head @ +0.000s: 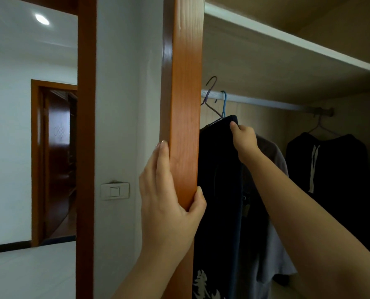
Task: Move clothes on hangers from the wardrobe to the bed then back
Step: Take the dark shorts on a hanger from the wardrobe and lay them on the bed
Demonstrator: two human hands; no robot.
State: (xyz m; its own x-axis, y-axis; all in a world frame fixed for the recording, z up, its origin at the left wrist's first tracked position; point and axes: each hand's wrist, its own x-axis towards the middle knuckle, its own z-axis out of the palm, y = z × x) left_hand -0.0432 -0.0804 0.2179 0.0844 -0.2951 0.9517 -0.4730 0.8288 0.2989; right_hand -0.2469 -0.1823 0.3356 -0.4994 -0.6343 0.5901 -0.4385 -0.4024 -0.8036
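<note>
Three garments on three hangers in the wardrobe. Right hand grips the top of the dark printed garment just below the rod. Grey T-shirt is just behind it; black hoodie hangs well apart at the rod's right end on a pale hanger. Purple hanger hook is tilted, above rod level; blue hanger hook is on the rod. Left hand clasps the wardrobe door edge, thumb wrapped round.

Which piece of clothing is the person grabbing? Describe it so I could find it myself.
Inside the wardrobe, follow the rail to its left end, beside the orange wooden panel. The right hand pinches the top of a dark navy garment. Unlike the grey T-shirt behind it and the black drawstring garment far right, it bears white characters low down.
</note>
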